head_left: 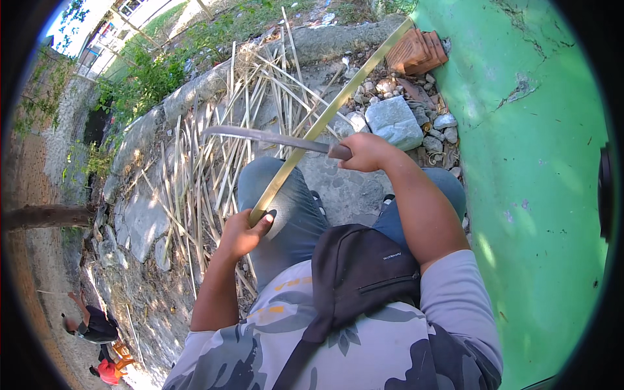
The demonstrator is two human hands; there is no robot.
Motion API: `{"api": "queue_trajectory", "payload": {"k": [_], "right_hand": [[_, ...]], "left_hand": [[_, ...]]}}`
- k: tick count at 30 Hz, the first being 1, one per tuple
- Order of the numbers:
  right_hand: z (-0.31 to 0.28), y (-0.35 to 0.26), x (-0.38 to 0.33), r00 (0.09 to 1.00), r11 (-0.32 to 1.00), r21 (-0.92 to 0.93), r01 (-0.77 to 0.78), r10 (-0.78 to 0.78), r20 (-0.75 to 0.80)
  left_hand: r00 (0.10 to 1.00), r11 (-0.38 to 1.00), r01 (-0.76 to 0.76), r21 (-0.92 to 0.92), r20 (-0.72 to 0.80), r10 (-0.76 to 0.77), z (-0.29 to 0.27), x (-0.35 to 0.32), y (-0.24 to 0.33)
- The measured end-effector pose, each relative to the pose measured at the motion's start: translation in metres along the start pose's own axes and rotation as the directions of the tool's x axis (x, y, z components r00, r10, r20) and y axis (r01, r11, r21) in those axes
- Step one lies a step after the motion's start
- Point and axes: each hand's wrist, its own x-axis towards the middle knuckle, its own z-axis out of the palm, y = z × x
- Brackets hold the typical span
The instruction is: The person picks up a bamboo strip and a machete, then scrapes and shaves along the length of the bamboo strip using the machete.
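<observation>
My left hand (242, 234) is closed round the near end of a long, flat, pale-yellow bamboo strip (356, 79). The strip slants up and away to the right, over my left knee, toward the green wall. In my right hand (372, 152) is the short handle of a long curved knife (270, 137), its blade pointing left with the tip bent slightly down. The blade crosses the strip beyond my left knee; whether it touches is hard to tell. Beyond and left of my knees lies a loose heap of thin split bamboo sticks (224, 153).
A green wall (526, 195) rises close on my right. Stacked terracotta blocks (419, 52), a pale stone block (394, 122) and rubble lie along its foot. A low stone kerb (188, 94) runs behind the sticks. A person (99, 325) is far off at lower left.
</observation>
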Motion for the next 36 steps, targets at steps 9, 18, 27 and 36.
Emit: {"api": "queue_trajectory", "payload": {"k": [9, 18, 27, 36], "right_hand": [[0.001, 0.022, 0.004, 0.967, 0.962, 0.203, -0.182, 0.212, -0.139], [-0.009, -0.010, -0.011, 0.999, 0.988, -0.152, -0.013, 0.020, 0.042], [0.005, 0.020, 0.005, 0.982, 0.987, 0.133, -0.085, 0.106, -0.156], [-0.002, -0.009, -0.003, 0.999, 0.944, -0.330, 0.012, -0.024, -0.034]], "left_hand": [[0.999, 1.000, -0.022, -0.007, -0.028, 0.021, 0.005, 0.008, -0.006], [0.997, 0.995, -0.075, -0.066, -0.037, 0.072, 0.012, 0.007, -0.015], [1.000, 0.982, -0.025, -0.187, 0.004, 0.027, 0.006, 0.006, -0.014], [0.999, 0.999, -0.046, -0.016, 0.007, 0.046, 0.005, 0.008, -0.007]]}}
